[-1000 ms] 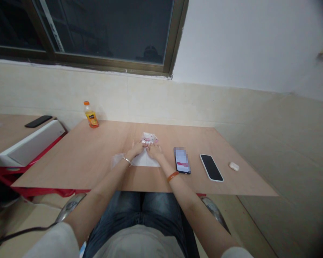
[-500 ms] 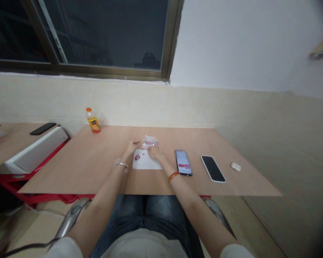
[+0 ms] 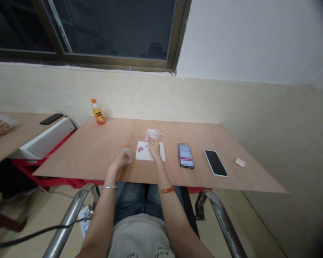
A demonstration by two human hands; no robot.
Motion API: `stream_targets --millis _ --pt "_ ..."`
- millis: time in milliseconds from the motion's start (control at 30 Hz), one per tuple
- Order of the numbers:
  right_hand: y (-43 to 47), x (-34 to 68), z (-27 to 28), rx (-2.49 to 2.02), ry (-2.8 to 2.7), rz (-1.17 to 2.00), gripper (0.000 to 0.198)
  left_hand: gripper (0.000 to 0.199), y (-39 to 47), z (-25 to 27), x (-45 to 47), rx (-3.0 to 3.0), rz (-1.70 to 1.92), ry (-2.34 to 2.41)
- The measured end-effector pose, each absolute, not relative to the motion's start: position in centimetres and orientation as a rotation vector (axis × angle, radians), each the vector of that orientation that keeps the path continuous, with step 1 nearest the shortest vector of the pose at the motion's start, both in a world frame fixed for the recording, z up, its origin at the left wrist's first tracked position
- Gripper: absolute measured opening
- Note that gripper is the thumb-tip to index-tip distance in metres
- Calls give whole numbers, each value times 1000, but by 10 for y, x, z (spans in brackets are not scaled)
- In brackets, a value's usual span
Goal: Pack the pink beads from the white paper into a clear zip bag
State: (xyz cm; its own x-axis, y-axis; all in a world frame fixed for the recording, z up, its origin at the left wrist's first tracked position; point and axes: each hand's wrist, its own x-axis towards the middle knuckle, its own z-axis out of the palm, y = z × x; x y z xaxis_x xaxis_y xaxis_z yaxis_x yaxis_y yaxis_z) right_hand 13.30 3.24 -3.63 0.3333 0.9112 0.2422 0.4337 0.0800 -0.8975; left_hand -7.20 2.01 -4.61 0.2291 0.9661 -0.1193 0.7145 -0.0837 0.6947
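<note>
My left hand (image 3: 120,158) has its fingers curled around a small clear plastic bag (image 3: 126,154), holding it just above the tabletop (image 3: 97,150), close to the near edge. My right hand (image 3: 154,148) rests on a white sheet (image 3: 159,154) in the middle of the tabletop, and my fingertips (image 3: 151,141) are pressed together at the far edge of that sheet, but I cannot tell if they pinch anything. A little pink piece (image 3: 140,148) lies on the sheet, just left of my right hand. A crinkly pink and white packet (image 3: 153,134) sits just past my fingertips. To the right lie a lit phone (image 3: 185,155), then a dark phone (image 3: 215,163), then a small white case (image 3: 239,162) near the right edge. An orange juice bottle (image 3: 98,112) stands at the far left corner.
</note>
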Motion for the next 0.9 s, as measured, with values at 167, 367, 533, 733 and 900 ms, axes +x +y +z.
stream_targets --millis 167,367,533,733,900 --pt "7 106 -56 -1350 -1215 818 26 10 18 -39 -69 1929 439 1727" --pt "6 107 -52 -1267 -1209 870 26 16 16 -33 -68 1878 558 1722" --pt "2 102 -42 -1247 -1270 1005 24 21 14 -16 -60 1803 699 1684" --pt "-9 91 -25 -1069 -1219 1327 39 32 10 -3 -38 1681 1030 1295" --pt "-15 104 -13 -998 -1259 1389 38 40 10 -3 -32 1649 1028 1157"
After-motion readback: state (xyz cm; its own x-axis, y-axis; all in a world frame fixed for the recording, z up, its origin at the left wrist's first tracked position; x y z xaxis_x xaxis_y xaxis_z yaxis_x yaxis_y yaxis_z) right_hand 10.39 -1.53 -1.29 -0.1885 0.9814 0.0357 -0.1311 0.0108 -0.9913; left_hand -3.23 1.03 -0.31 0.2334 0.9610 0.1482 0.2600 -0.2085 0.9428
